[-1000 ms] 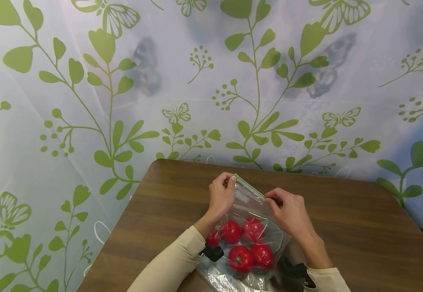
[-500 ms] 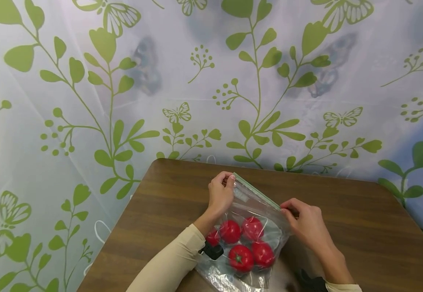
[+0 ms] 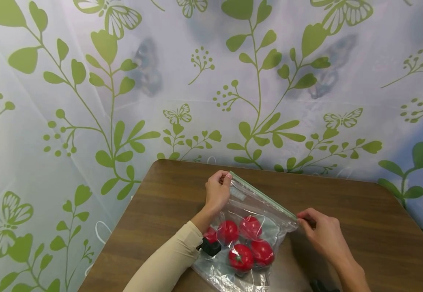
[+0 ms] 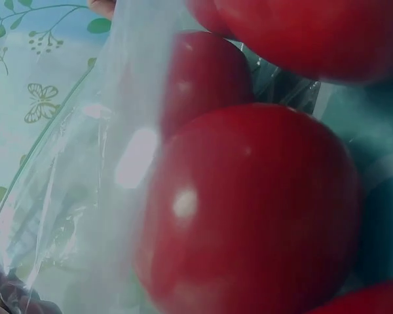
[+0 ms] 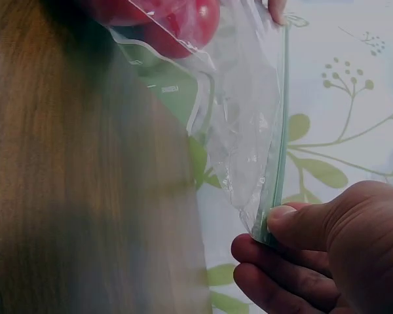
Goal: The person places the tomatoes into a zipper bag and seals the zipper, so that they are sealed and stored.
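Observation:
A clear zip bag (image 3: pixel 233 209) with a green zip strip (image 3: pixel 264 195) along its top holds several red tomatoes (image 3: pixel 241 257). My left hand (image 3: pixel 217 191) pinches the strip's upper left end. At the strip's lower right end, my right hand (image 3: pixel 322 230) pinches the corner between thumb and fingers; the right wrist view shows that thumb (image 5: pixel 295 226) pressed on the strip. Between the two hands the strip runs straight and taut. Large in the left wrist view, a tomato (image 4: pixel 249 209) shows close up, with the bag's film (image 4: pixel 72 196) beside it.
The bag lies over a brown wood-grain table (image 3: pixel 167 190). Behind the table's far edge hangs a pale curtain (image 3: pixel 196 81) with green leaves and butterflies. A black wrist strap piece (image 3: pixel 210 246) overlaps the bag by the left sleeve (image 3: pixel 169 259).
My right hand has slid along the green strip, right and toward me, from partway along it to its far corner. My left hand keeps its pinch, shifting slightly left.

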`<state>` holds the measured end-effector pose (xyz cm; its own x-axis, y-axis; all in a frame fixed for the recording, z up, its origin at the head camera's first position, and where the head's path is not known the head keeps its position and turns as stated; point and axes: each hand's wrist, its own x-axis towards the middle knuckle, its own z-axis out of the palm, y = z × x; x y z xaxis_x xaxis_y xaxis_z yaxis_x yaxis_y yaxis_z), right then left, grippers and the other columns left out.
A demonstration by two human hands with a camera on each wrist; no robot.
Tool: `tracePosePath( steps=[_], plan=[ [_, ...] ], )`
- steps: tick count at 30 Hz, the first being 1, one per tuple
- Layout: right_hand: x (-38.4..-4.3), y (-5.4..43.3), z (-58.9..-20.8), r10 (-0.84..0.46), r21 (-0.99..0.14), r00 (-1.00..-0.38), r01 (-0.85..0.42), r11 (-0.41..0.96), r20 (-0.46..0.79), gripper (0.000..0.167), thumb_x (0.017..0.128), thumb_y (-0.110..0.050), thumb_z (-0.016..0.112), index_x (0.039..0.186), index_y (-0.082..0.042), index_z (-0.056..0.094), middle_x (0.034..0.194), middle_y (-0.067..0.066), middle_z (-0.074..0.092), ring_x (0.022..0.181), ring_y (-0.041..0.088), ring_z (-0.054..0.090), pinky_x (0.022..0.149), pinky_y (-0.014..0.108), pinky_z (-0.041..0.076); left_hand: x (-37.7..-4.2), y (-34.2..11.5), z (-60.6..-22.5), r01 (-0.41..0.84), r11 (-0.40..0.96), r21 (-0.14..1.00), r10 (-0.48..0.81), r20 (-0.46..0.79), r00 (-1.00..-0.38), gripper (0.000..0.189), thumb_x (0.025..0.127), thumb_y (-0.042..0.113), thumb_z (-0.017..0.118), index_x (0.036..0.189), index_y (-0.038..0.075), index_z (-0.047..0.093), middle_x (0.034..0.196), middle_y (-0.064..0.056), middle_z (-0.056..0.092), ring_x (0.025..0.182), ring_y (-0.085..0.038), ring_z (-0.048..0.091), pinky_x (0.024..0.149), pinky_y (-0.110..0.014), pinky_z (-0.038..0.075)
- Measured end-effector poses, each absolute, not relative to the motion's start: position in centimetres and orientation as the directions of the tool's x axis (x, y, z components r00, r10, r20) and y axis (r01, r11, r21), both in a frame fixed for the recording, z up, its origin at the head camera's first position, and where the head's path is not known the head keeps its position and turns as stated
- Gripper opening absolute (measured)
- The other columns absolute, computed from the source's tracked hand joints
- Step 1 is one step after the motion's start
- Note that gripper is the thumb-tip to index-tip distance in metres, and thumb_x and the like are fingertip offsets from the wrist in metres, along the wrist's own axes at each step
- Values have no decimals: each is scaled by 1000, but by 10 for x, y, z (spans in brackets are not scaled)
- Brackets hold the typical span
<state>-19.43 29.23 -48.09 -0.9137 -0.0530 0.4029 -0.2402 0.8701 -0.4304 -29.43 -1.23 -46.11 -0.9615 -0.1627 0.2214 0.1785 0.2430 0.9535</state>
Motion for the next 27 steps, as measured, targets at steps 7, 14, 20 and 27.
tracePosePath(
  steps=[7, 14, 20, 27],
  plan=[
    [-193, 298, -484, -54, -424, -906, -248, 871, 421, 18, 89, -5, 89, 98, -18, 81, 90, -4, 82, 78, 10, 72, 65, 29, 57, -293, -12, -460, 176, 241, 954, -169, 220, -961, 15, 108, 14, 68, 104, 6, 79, 86, -7, 72, 77, -9, 57, 72, -26, 48],
    [-196, 300, -485, -74, -409, -898, -270, 872, 433, 19, 87, -3, 89, 95, -17, 80, 88, -4, 81, 75, 6, 69, 64, 29, 57, -295, -11, -459, 154, 250, 956, -180, 203, -963, 16, 109, 15, 66, 105, 7, 79, 87, -6, 71, 79, -10, 58, 74, -27, 48],
    [-204, 300, -484, -79, -397, -902, -263, 879, 424, 15, 89, -2, 87, 96, -13, 80, 89, 2, 82, 74, 12, 69, 64, 32, 57, -299, -9, -462, 150, 267, 952, -157, 197, -968, 16, 110, 14, 64, 108, 5, 76, 88, -5, 71, 78, -10, 59, 73, -27, 49],
    [-219, 301, -494, -43, -427, -932, -205, 880, 360, 7, 94, -6, 83, 98, -11, 80, 92, 5, 82, 74, 16, 65, 67, 39, 53, -302, -12, -462, 76, 370, 926, -53, 103, -993, 36, 106, 18, 66, 140, 5, 64, 120, -14, 74, 107, -27, 70, 95, -43, 58]
  ],
)
